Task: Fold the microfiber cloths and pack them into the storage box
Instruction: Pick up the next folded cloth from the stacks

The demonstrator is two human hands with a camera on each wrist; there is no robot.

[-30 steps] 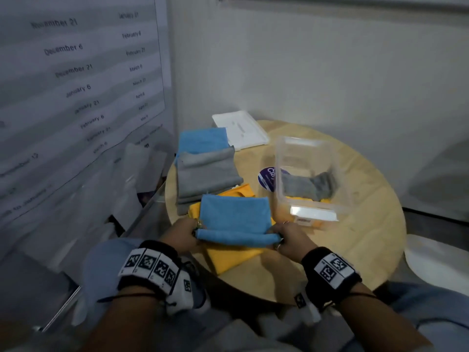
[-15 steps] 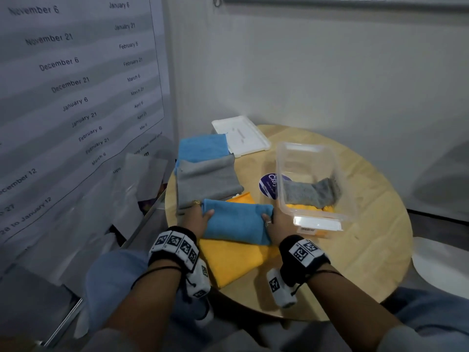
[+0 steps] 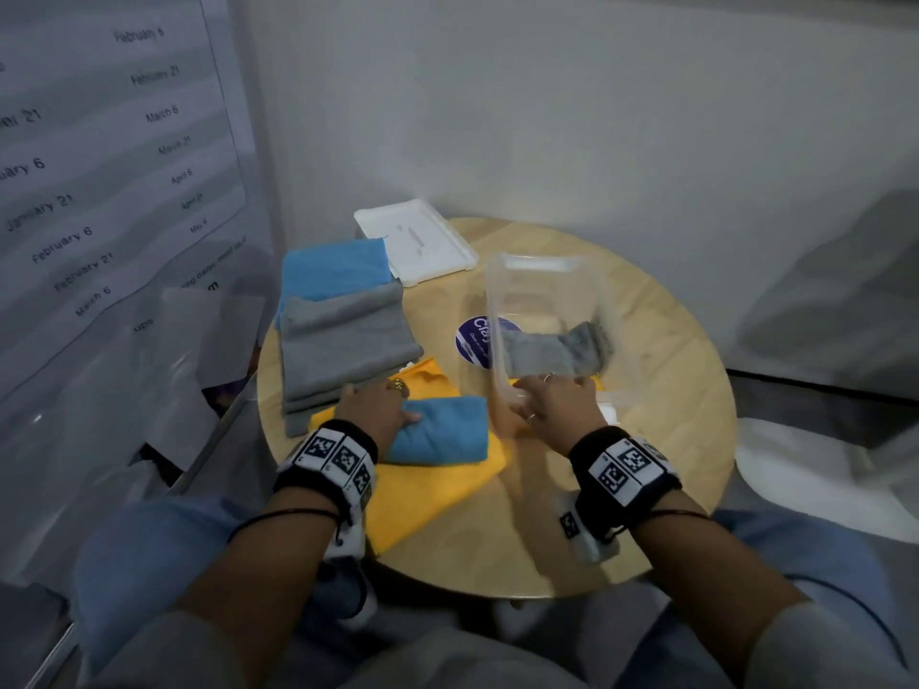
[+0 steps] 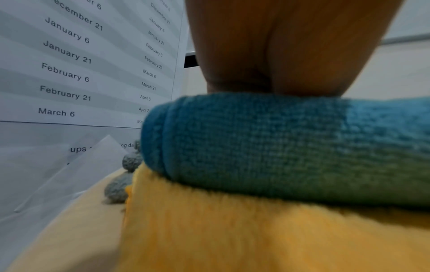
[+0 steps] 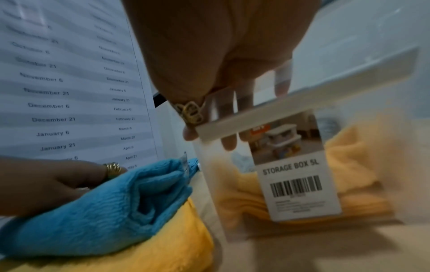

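My left grip (image 3: pixel 375 407) clasps the folded blue cloth (image 3: pixel 447 432), near left on the desk (image 3: pixel 646 464); my right grip (image 3: pixel 557 407) hooks the storage box (image 3: pixel 497 340) at its near rim. I should steady the box and keep the fold tight.

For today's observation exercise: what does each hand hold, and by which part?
The left hand grips the folded blue cloth at its left end; the right hand grips the clear storage box by its near rim.

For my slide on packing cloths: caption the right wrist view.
Right hand grips the storage box rim; left hand holds folded blue cloth on yellow cloth.
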